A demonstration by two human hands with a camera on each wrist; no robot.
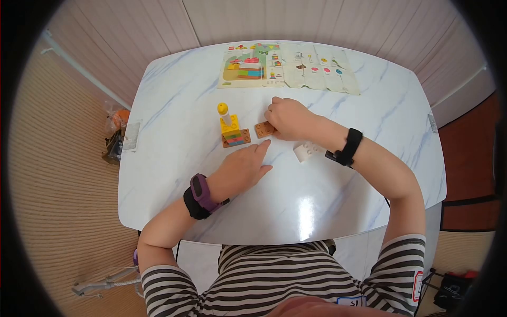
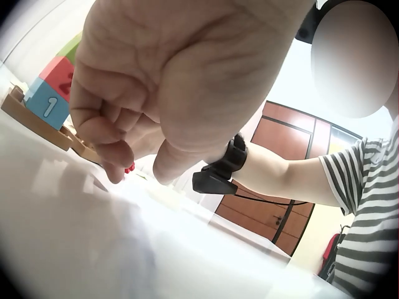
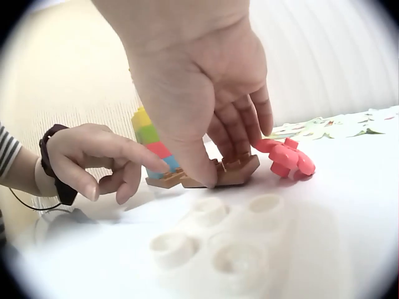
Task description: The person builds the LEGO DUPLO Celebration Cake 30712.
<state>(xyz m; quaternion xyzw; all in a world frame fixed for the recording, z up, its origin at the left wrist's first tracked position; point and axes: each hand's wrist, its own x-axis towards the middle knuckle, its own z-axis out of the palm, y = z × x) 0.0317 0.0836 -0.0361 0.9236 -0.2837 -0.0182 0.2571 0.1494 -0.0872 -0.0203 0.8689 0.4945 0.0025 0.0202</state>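
Note:
My right hand (image 1: pixel 293 119) pinches a brown toy building brick (image 1: pixel 262 129), thumb on the near side and fingers on the far side in the right wrist view. Close to its left stands a stack of blocks on another brown brick (image 1: pixel 246 137). A blue block marked 1 (image 2: pixel 48 107), a red one and a green one sit below yellow bricks (image 1: pixel 230 126), topped by a white post with a yellow tip (image 1: pixel 223 108). My left hand (image 1: pixel 244 165) holds nothing; its index finger points toward the brown bricks, the other fingers loosely bent.
A white studded brick (image 1: pixel 303 152) lies under my right forearm. Beside my right fingers is a red flower-shaped piece (image 3: pixel 290 159), hidden in the head view. An unfolded picture instruction sheet (image 1: pixel 290 66) lies at the far side of the marbled white table (image 1: pixel 174 116).

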